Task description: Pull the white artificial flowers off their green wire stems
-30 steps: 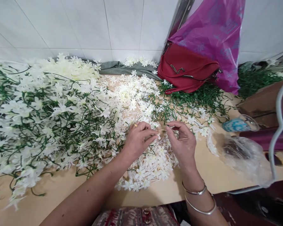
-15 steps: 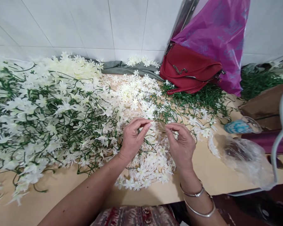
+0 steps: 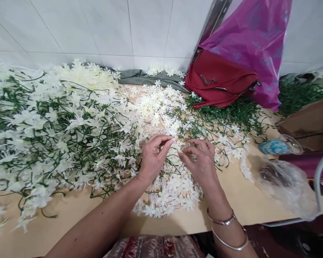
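My left hand [image 3: 154,154] is closed in a pinch over the loose white flowers. Whatever lies between its thumb and fingertips is too small to make out against the white behind it. Just to the right is my right hand [image 3: 201,159], its thumb and fingers apart and nothing visible in them. Below both hands spreads a layer of white artificial flower heads [image 3: 174,190] with thin white stamen strands. Thin green plastic stems [image 3: 197,127] lie tangled beyond my right hand. A big heap of white flowers on green stems [image 3: 70,132] rises at the left.
At the back right a red handbag [image 3: 220,79] leans on a purple plastic bag [image 3: 263,46], with green stems under it. To the right are a clear cup with blue pattern [image 3: 277,146], a crumpled clear bag [image 3: 288,186] and a grey bent tube [image 3: 319,168]. Tiled wall stands behind.
The right hand's fingers have spread from a pinch, and the hand has shifted slightly left and down. My left hand keeps its pinch. The view has tilted slightly.
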